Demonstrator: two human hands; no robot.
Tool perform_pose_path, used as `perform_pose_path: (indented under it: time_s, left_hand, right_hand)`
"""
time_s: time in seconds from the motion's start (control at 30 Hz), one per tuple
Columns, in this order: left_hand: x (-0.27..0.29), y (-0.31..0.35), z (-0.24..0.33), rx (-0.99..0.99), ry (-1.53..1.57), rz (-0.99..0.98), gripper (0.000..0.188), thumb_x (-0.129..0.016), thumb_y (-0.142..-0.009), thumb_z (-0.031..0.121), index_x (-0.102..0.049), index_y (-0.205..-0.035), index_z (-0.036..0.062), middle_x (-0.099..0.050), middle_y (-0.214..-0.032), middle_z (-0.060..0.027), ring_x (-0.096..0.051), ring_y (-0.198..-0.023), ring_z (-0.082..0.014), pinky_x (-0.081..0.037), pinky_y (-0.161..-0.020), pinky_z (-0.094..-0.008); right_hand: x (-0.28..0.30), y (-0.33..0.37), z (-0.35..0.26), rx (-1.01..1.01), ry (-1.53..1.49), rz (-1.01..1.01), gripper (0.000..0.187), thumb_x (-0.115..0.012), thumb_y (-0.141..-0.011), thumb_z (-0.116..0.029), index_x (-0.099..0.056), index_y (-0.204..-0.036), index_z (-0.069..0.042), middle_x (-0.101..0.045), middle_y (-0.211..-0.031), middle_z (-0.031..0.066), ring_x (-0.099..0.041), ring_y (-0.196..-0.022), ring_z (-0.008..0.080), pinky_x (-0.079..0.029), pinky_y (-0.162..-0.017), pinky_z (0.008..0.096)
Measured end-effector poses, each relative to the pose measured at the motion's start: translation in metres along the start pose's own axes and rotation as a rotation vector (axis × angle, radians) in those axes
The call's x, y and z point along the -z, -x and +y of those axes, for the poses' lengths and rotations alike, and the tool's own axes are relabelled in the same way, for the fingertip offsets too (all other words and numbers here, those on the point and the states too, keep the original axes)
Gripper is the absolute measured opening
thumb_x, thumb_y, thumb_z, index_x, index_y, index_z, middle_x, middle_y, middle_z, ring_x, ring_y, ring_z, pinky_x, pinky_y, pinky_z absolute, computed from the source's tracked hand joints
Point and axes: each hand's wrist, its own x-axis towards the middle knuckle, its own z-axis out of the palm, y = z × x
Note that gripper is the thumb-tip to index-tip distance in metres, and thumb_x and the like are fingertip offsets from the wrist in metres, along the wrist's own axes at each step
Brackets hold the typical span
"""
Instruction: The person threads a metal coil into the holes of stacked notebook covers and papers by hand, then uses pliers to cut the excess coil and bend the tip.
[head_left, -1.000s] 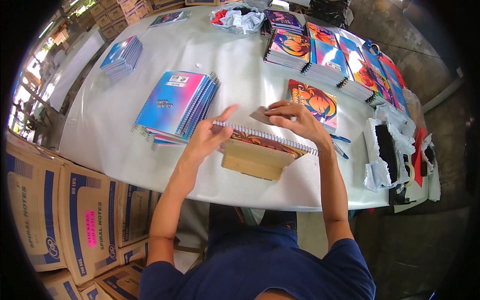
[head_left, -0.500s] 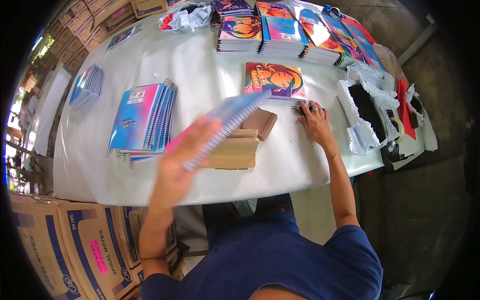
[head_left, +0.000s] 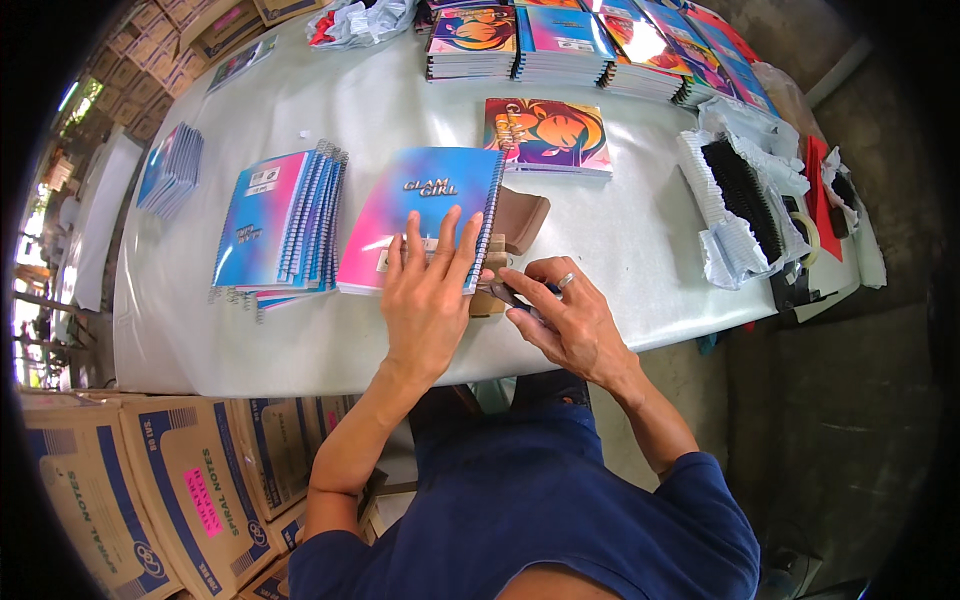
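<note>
A blue-and-pink spiral notebook (head_left: 420, 215) rests on a cardboard block (head_left: 488, 304) near the table's front edge, its coil along the right side. My left hand (head_left: 428, 285) lies on the cover with its fingers spread. In my right hand (head_left: 572, 320) is a pair of dark-handled pliers (head_left: 512, 294), closed in my fingers, with its jaws at the near end of the coil. The fingers partly hide the tool. A brown piece (head_left: 524, 222) lies just beyond the block. Left of the notebook is a stack of similar spiral notebooks (head_left: 270, 225).
An orange-and-purple notebook (head_left: 548, 138) lies farther back, before rows of stacked notebooks (head_left: 565, 45). Black coils in white wrapping (head_left: 735, 200) and a tape roll (head_left: 802, 238) are at the right. A small notebook stack (head_left: 170, 168) stands far left; cartons (head_left: 190, 480) stand below the table's left side.
My left hand has set the notebook down on the block and now lies flat on it. My right hand has picked up the pliers from the table and moved left to the coil.
</note>
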Motion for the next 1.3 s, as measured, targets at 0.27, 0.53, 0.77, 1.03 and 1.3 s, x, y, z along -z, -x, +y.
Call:
perform_pose_path:
  time_s: [0.27,0.53,0.77,1.03,1.3]
  left_hand:
    - [-0.004,-0.002,0.0,0.032,0.033,0.034,0.065,-0.072,-0.078,0.012,-0.05,-0.139,0.0137,-0.055,-0.137,-0.0085,-0.047,-0.128,-0.0397,-0.038,-0.103,-0.0506]
    - [0.014,-0.004,-0.023,-0.057,-0.031,0.074,0.056,-0.068,-0.08,0.015,-0.056,-0.135,0.0163,-0.058,-0.134,-0.0028,-0.052,-0.123,-0.0358,-0.039,-0.101,-0.0507]
    - [0.097,-0.038,-0.104,0.093,0.024,0.439,0.062,-0.067,-0.073,-0.003,-0.06,-0.13,0.0204,-0.059,-0.133,-0.0008,-0.053,-0.125,-0.0314,-0.042,-0.103,-0.0415]
    - [0.078,0.031,-0.204,0.224,0.051,-0.223,0.065,-0.076,-0.073,0.023,-0.056,-0.135,0.0216,-0.049,-0.143,-0.0014,-0.029,-0.142,-0.032,-0.02,-0.115,-0.0512]
    - [0.06,0.018,-0.185,0.208,0.134,-0.08,0.07,-0.078,-0.071,0.034,-0.054,-0.136,0.0219,-0.043,-0.149,-0.0016,-0.022,-0.145,-0.0351,-0.013,-0.116,-0.0551]
  right_hand:
    - [0.002,-0.007,0.001,0.048,0.037,-0.006,0.035,-0.069,-0.085,-0.018,-0.062,-0.117,-0.006,-0.054,-0.094,0.0106,-0.055,-0.08,0.024,-0.048,-0.068,0.0362]
    - [0.02,-0.035,0.007,-0.035,-0.431,-0.375,0.029,-0.054,-0.098,-0.021,-0.063,-0.113,0.002,-0.063,-0.089,0.0172,-0.061,-0.081,0.0268,-0.05,-0.07,0.0361]
    - [0.038,-0.039,0.101,-0.311,0.173,-0.063,0.026,-0.06,-0.093,-0.019,-0.065,-0.111,-0.001,-0.063,-0.1,0.0179,-0.061,-0.088,0.0352,-0.049,-0.077,0.039]
    - [0.018,-0.018,0.205,-0.284,0.417,0.101,0.029,-0.064,-0.09,-0.026,-0.065,-0.104,-0.001,-0.063,-0.097,0.0173,-0.06,-0.093,0.0355,-0.047,-0.076,0.043]
    - [0.006,-0.086,0.29,-1.056,0.243,0.008,0.051,-0.082,-0.067,-0.046,-0.063,-0.084,-0.001,-0.069,-0.089,0.0195,-0.068,-0.083,0.0311,-0.051,-0.069,0.0397]
